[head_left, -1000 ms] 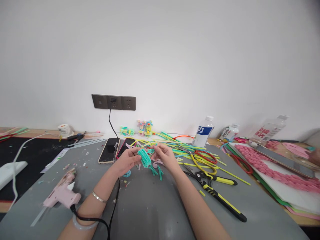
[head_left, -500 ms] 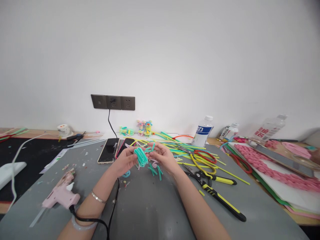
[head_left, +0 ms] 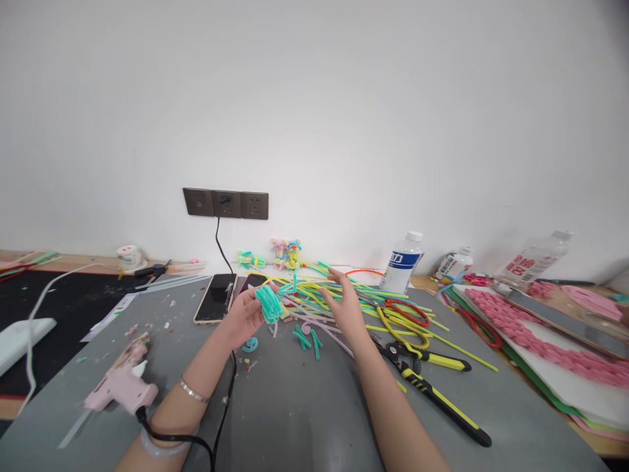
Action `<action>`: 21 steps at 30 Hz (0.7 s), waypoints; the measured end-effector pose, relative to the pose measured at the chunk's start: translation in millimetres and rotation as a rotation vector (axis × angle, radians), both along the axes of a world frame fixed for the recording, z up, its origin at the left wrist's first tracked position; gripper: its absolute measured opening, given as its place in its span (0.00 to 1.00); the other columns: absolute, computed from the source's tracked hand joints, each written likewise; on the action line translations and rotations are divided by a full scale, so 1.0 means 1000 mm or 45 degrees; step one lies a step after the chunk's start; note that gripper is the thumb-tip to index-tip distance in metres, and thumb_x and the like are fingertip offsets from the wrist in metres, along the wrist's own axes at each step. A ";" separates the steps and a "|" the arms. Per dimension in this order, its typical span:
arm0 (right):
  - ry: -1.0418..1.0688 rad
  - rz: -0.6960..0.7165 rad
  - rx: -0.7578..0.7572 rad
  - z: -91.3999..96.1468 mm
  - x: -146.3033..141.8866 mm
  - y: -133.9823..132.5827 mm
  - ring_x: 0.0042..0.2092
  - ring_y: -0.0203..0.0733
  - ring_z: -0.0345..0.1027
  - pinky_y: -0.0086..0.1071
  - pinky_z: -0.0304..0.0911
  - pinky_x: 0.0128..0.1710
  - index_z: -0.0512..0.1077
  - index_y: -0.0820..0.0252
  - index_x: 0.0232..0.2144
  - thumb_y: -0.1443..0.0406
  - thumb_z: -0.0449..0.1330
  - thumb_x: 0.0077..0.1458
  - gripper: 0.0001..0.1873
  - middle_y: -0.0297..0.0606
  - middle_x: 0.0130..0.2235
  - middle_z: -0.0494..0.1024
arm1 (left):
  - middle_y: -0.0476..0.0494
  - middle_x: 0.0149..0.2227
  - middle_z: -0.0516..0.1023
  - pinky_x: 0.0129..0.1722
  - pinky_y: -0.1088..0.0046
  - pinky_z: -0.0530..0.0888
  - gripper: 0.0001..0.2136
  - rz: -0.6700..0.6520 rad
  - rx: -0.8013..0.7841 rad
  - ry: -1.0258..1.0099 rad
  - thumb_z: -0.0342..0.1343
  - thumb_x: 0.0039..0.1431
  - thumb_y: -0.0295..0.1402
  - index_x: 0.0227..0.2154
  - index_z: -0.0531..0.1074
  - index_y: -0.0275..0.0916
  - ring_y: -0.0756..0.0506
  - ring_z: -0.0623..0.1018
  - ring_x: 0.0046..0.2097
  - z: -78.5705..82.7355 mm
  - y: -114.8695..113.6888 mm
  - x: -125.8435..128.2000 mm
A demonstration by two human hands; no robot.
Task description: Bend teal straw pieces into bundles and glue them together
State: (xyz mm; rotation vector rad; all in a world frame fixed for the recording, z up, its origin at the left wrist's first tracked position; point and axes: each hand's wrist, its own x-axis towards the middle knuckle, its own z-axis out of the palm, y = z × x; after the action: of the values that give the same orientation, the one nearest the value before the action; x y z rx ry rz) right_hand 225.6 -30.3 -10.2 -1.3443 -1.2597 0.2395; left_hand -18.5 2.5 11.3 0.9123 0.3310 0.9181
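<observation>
My left hand (head_left: pixel 244 319) grips a teal pipe-cleaner piece (head_left: pixel 268 304), a block of side-by-side strips with thin ends sticking out to the right. My right hand (head_left: pixel 345 308) is raised over the pile of pipe cleaners (head_left: pixel 314 293), fingers apart and holding nothing that I can see. Short teal pipe-cleaner pieces (head_left: pixel 309 339) lie on the grey mat between the hands, near a lilac coil (head_left: pixel 305 328). A small blue coil (head_left: pixel 249 345) rests below my left hand.
A pink glue gun (head_left: pixel 120 387) lies at left, its black cord under my left forearm. Wire strippers (head_left: pixel 422 380) and red-and-yellow-handled scissors (head_left: pixel 405 321) lie at right. Behind stand a bottle (head_left: pixel 401 263), phones (head_left: pixel 216 299) and small pipe-cleaner figures (head_left: pixel 286 254).
My right hand has let go of the teal piece and moved right, its fingers spreading. My left hand has shifted slightly left with the piece still in it.
</observation>
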 end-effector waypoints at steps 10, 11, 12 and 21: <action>0.355 0.255 0.020 -0.005 0.006 0.006 0.51 0.51 0.72 0.48 0.63 0.53 0.70 0.54 0.43 0.48 0.59 0.57 0.19 0.46 0.51 0.75 | 0.46 0.30 0.81 0.32 0.79 0.75 0.23 0.003 0.009 -0.007 0.75 0.40 0.37 0.39 0.80 0.33 0.51 0.79 0.30 -0.004 0.002 -0.001; 0.401 0.292 0.025 -0.005 0.006 0.007 0.51 0.50 0.73 0.47 0.64 0.53 0.69 0.53 0.48 0.49 0.61 0.55 0.23 0.47 0.53 0.75 | 0.46 0.30 0.81 0.32 0.79 0.75 0.23 0.003 0.011 -0.012 0.75 0.40 0.37 0.39 0.80 0.32 0.50 0.79 0.30 -0.004 0.002 -0.001; 0.446 0.320 0.026 -0.004 0.005 0.006 0.50 0.50 0.73 0.48 0.64 0.53 0.68 0.53 0.51 0.50 0.63 0.54 0.26 0.47 0.54 0.75 | 0.46 0.30 0.81 0.32 0.79 0.76 0.22 0.001 0.014 -0.014 0.75 0.40 0.37 0.39 0.80 0.32 0.50 0.79 0.30 -0.004 0.001 -0.001; 0.507 0.679 -0.029 0.016 -0.023 -0.009 0.41 0.47 0.74 0.45 0.66 0.51 0.77 0.52 0.42 0.51 0.63 0.56 0.16 0.37 0.33 0.80 | 0.45 0.28 0.81 0.31 0.79 0.75 0.20 -0.057 0.083 -0.011 0.73 0.43 0.38 0.39 0.80 0.32 0.50 0.80 0.29 -0.005 0.000 0.002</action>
State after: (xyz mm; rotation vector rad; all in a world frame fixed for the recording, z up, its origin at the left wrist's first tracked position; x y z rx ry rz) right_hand 202.6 -39.7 6.0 -0.8952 -1.2477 0.8530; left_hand -16.1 3.0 6.2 0.9714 0.2736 0.8956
